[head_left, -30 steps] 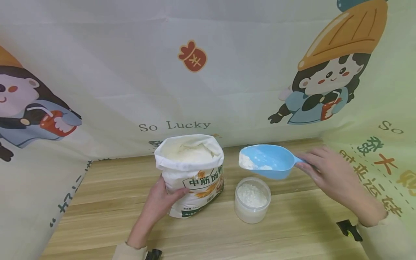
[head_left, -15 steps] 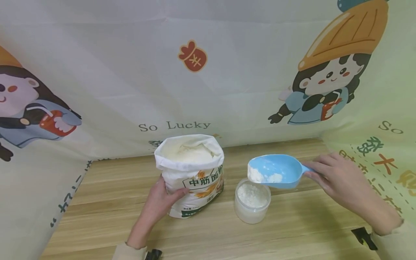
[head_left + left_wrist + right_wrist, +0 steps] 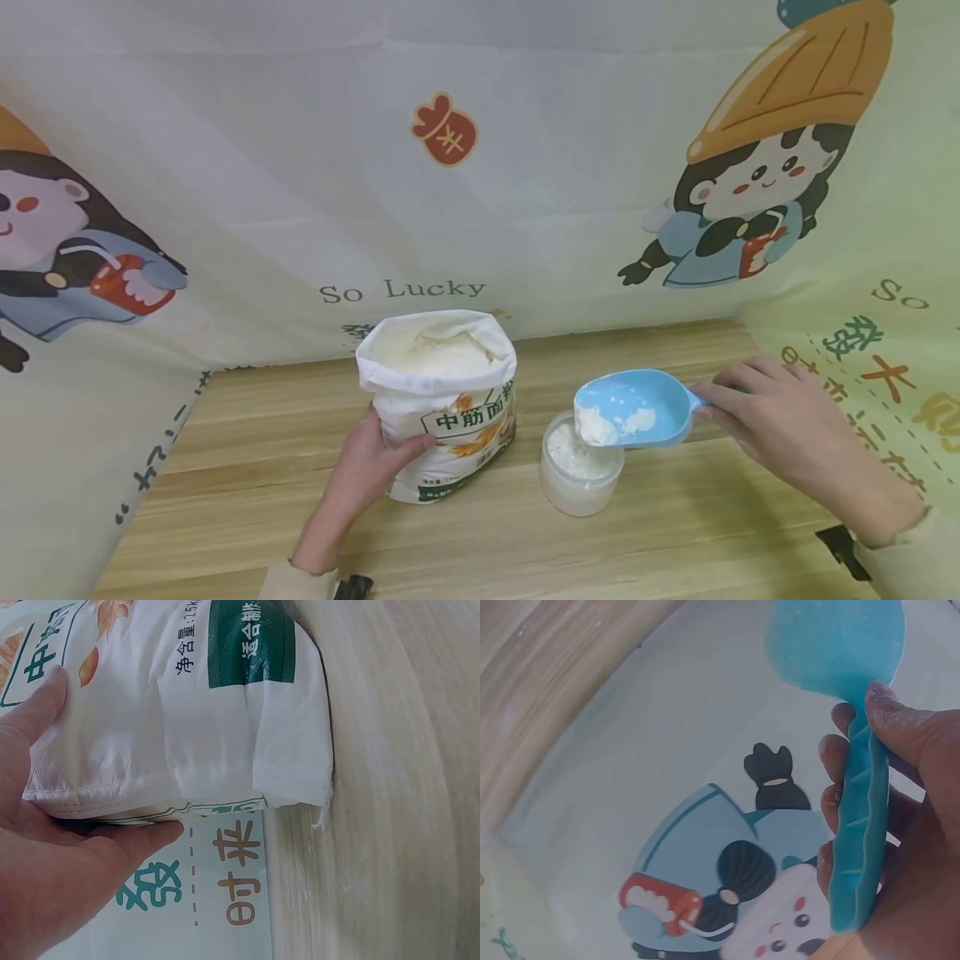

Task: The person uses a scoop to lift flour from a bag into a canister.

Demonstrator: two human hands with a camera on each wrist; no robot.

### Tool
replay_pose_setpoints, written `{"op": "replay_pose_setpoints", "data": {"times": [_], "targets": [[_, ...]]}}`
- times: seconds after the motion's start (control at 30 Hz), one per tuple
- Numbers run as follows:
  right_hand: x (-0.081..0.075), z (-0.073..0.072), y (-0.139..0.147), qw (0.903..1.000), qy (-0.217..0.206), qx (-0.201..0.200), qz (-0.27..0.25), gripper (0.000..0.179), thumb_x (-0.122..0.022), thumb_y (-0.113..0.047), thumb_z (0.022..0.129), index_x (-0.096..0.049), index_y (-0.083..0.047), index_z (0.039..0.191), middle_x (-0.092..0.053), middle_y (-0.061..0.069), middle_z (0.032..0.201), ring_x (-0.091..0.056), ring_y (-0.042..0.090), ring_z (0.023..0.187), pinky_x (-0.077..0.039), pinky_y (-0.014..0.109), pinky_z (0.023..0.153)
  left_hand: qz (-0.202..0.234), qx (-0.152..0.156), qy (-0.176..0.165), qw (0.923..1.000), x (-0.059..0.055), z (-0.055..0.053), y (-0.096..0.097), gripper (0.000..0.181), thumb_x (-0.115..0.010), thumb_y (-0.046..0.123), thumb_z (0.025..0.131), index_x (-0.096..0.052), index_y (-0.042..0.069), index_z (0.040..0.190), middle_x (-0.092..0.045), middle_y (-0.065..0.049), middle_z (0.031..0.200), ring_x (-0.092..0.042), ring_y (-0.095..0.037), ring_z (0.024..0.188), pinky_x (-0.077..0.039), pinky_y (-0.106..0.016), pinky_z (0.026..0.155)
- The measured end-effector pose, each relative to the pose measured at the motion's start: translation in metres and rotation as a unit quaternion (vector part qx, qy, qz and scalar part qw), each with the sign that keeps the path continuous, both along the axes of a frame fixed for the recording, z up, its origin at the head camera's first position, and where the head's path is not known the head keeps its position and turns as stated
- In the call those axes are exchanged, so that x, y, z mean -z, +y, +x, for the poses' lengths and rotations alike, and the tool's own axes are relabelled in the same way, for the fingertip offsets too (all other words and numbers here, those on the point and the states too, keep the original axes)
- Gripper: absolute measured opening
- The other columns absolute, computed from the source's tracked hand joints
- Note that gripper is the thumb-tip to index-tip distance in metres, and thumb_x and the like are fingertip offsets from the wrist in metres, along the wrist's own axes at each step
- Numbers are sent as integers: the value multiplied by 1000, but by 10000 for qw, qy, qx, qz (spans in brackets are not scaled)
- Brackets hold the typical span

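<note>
My left hand (image 3: 375, 458) grips the left side of a white flour bag (image 3: 420, 417), thumb across its printed front. The bag stands upright with its top folded open, and flour (image 3: 442, 358) shows inside. In the left wrist view the fingers pass behind the bag (image 3: 202, 727). My right hand (image 3: 780, 417) holds a blue scoop (image 3: 660, 400) by its handle (image 3: 855, 832), fingers curled round it. Some flour lies toward the scoop's front lip, which overlaps the rim of a clear round jar (image 3: 577, 496). White flour fills much of that jar.
All of this is on a wood-grain table (image 3: 247, 467). A printed cloth backdrop (image 3: 300, 167) with cartoon figures rises behind and at both sides. The jar stands just right of the bag.
My right hand has brought the scoop down and to the right, its front now tipped toward me over the jar. The left hand and bag have stayed put.
</note>
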State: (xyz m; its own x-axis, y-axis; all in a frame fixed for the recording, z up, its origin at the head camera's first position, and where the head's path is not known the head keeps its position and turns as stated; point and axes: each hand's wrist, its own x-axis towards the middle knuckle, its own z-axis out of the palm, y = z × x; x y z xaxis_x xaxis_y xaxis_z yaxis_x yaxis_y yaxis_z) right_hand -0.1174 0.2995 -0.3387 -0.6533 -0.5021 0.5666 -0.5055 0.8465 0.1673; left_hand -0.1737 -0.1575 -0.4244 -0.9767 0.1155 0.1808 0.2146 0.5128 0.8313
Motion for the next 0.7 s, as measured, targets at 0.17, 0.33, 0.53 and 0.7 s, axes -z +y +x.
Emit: {"op": "replay_pose_setpoints", "data": {"times": [0.17, 0.33, 0.53, 0.7], "targets": [[-5, 0, -8, 9988, 333, -175, 318, 82, -11, -58, 108, -81, -16, 100, -72, 3, 90, -63, 34, 91, -52, 55, 74, -39, -22, 15, 10000, 0, 0, 0, 74, -85, 22, 87, -45, 1, 145, -62, -23, 136, -58, -42, 127, -46, -60, 106], [-8, 0, -13, 9960, 566, -394, 577, 73, -18, -54, 110, -79, -15, 101, -71, 3, 91, -64, 33, 91, -51, 54, 74, -111, -44, 13, 9999, 0, 0, 0, 71, -85, 23, 87, -47, 0, 143, -63, -23, 134, -60, -41, 124, -48, -60, 104], [-14, 2, -23, 9914, 695, -542, 969, 72, -15, -48, 112, -77, -13, 101, -68, 5, 91, -62, 33, 89, -50, 51, 72, -98, 13, -3, 10000, 0, -1, -1, 71, -85, 22, 88, -46, 1, 143, -63, -22, 135, -59, -41, 125, -48, -60, 104], [-22, 4, -29, 9882, 613, -503, 1312, 45, -41, -40, 108, -77, -12, 105, -67, 6, 93, -61, 32, 90, -49, 48, 72, -98, 7, 16, 10000, 1, 0, -1, 70, -84, 21, 88, -46, 0, 143, -63, -22, 134, -60, -40, 125, -49, -59, 104]]}}
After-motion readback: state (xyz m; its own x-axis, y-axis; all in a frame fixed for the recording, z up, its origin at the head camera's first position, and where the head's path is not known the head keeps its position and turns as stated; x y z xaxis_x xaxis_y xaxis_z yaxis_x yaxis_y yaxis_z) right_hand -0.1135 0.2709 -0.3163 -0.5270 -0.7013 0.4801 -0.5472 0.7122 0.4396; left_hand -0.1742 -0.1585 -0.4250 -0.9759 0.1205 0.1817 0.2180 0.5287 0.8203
